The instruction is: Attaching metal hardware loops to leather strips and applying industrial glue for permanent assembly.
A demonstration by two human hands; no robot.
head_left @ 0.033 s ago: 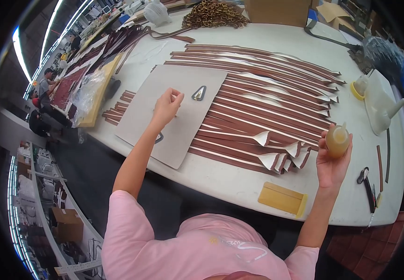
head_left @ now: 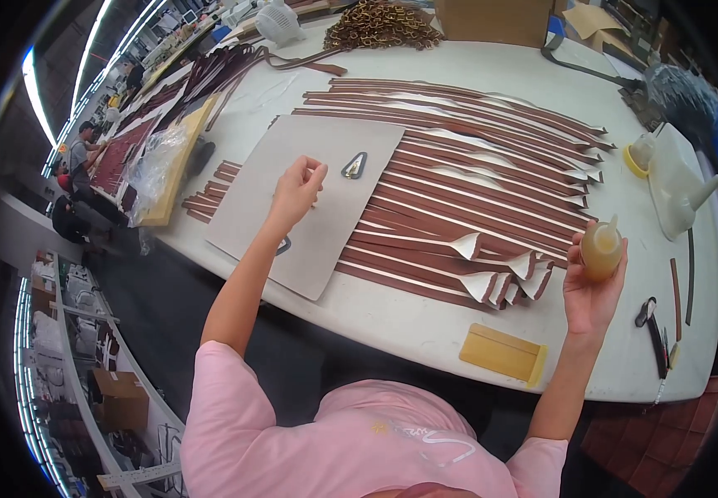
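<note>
My right hand (head_left: 589, 299) is wrapped round a small translucent squeeze bottle (head_left: 602, 253) of amber liquid, held nozzle up above the right side of the table. Over a flat grey board (head_left: 334, 249) hangs my left hand (head_left: 294, 192), its fingers curled and pinched together; whatever they may hold is hidden. Just right of that hand a dark-rimmed triangular metal piece (head_left: 354, 166) lies on the board. A similar piece (head_left: 283, 246) is partly covered by my left forearm. Beneath the board run long brown straps (head_left: 467, 187) with white undersides, several with flared, curled ends.
A yellow card-like holder (head_left: 500, 353) lies at the table's near edge. To the right are black-handled scissors (head_left: 652, 328) and a white plastic jug (head_left: 678, 187). A pile of brass-coloured chain (head_left: 379, 29) and a cardboard box (head_left: 491, 21) stand at the back. People work far left.
</note>
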